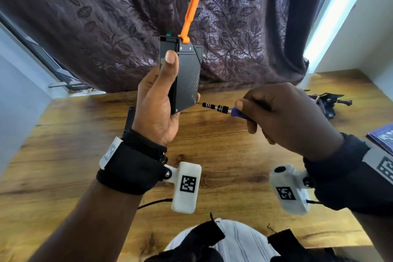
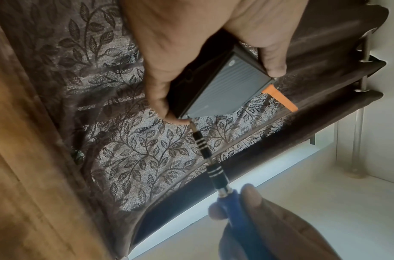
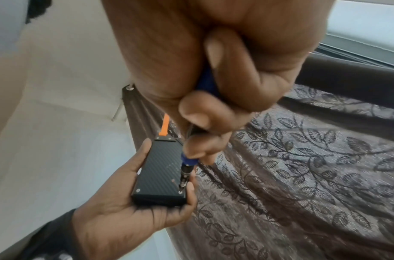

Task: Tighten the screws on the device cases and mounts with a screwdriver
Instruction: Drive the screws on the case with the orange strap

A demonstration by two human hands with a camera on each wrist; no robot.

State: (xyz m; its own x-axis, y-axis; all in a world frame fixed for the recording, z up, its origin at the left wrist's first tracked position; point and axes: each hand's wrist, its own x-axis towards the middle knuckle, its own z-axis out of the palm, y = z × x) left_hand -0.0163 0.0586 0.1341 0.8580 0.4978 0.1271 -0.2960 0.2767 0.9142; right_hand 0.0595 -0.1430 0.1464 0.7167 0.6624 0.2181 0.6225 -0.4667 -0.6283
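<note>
My left hand (image 1: 157, 100) grips a black device case (image 1: 187, 76) with a carbon-weave face, held upright above the table, thumb along its left edge. An orange strap (image 1: 195, 0) rises from the case's top. My right hand (image 1: 282, 117) grips the blue handle of a screwdriver (image 1: 217, 108); its black, silver-ringed shaft lies level and its tip sits on a screw at the case's lower right corner. In the right wrist view the screwdriver (image 3: 186, 172) meets the case (image 3: 162, 172) at that corner, and a second screw shows at the lower left. The left wrist view shows the case (image 2: 222, 91) and screwdriver (image 2: 213, 167).
A wooden table (image 1: 212, 151) lies under both hands. A black mount with a bolt (image 1: 331, 102) lies at the table's far right, and a purple booklet (image 1: 382, 136) at the right edge. A dark leaf-patterned curtain (image 1: 106, 17) hangs behind the table.
</note>
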